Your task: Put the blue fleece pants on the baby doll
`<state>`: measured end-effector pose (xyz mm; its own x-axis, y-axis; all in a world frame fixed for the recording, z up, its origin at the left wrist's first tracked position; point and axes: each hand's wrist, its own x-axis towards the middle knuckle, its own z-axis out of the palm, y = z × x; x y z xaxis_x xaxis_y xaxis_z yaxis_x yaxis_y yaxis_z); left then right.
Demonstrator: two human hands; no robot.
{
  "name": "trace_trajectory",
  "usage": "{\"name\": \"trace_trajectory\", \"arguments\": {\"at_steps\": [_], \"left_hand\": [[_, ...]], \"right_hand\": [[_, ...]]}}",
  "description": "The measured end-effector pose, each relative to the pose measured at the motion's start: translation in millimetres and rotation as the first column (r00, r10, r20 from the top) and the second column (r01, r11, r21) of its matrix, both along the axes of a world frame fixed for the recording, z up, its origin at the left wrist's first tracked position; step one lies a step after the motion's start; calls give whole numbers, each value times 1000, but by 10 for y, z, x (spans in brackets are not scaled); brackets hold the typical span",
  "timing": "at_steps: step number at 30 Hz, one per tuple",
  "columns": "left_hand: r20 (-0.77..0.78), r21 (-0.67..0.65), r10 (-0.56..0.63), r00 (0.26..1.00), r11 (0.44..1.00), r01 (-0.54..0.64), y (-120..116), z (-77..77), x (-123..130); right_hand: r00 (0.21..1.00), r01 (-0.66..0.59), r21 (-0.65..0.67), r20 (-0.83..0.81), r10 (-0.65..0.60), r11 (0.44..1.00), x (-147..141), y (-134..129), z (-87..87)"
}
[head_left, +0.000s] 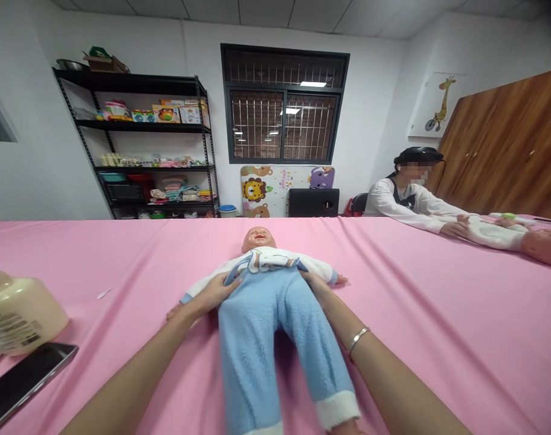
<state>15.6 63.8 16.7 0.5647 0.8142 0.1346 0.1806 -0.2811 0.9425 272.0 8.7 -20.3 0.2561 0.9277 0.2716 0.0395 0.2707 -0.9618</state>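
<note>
A baby doll [258, 238] lies on its back on the pink sheet, head away from me. It wears a white top [314, 263] with blue cuffs and fuzzy blue pants [252, 320] with white cuffs. The top's printed hem is bunched at the waist. My left hand [214, 292] grips the pants' waist at the left side, thumb on top. On the opposite side my right hand [317, 286], below a silver bracelet on the wrist, is closed at the waist, its fingertips hidden by cloth.
At left are a cream pump bottle [26, 311], a black phone [28, 380] and a cotton swab [104, 294]. A person [406, 187] at the right handles another doll [545, 244]. Behind the pink-covered table [434, 314] stands a black shelf [135, 124].
</note>
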Motion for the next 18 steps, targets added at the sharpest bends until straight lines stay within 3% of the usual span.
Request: {"name": "trace_trajectory", "arguments": {"at_steps": [3, 6, 9, 14, 18], "left_hand": [[-93, 70, 30, 995, 997, -24, 86, 65, -131], [68, 36, 111, 991, 993, -114, 96, 79, -151], [200, -41, 125, 972, 992, -119, 44, 59, -62], [342, -134, 156, 927, 984, -116, 9, 1, 75], [211, 25, 152, 965, 987, -161, 79, -113, 96]], "right_hand": [[994, -113, -35, -13, 112, 993, 69, -63, 40], [980, -199, -57, -29, 198, 978, 132, -122, 113], [969, -243, -56, -56, 240, 968, 160, -154, 186], [955, -267, -34, -145, 260, 963, 217, -104, 163], [944, -203, -131, -290, 158, 970, 296, 24, -24]]}}
